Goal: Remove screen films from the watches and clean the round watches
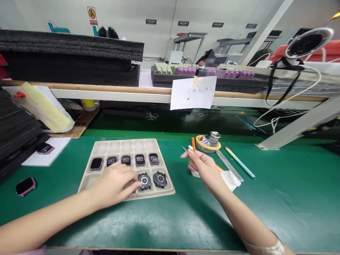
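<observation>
My left hand (118,182) is over the front of a beige moulded tray (167,186). Its thumb and fingers close at the left edge of a round black watch body (144,181), which lies sensor side up. Another round watch body (160,179) sits in the compartment to the right. Several square watches (140,160) with dark screens fill the middle row. My right hand (203,166) is raised right of the tray, its thumb and fingers pinched together. An orange stick (193,144) and a white tip show at those fingers; what they grip is unclear.
Behind my right hand are a tape roll (208,143), a steel ruler (230,165), a pen (240,163) and a crumpled white wipe (230,180). A purple watch (26,186) lies left on the green mat. A shelf (119,92) with black foam trays crosses the back.
</observation>
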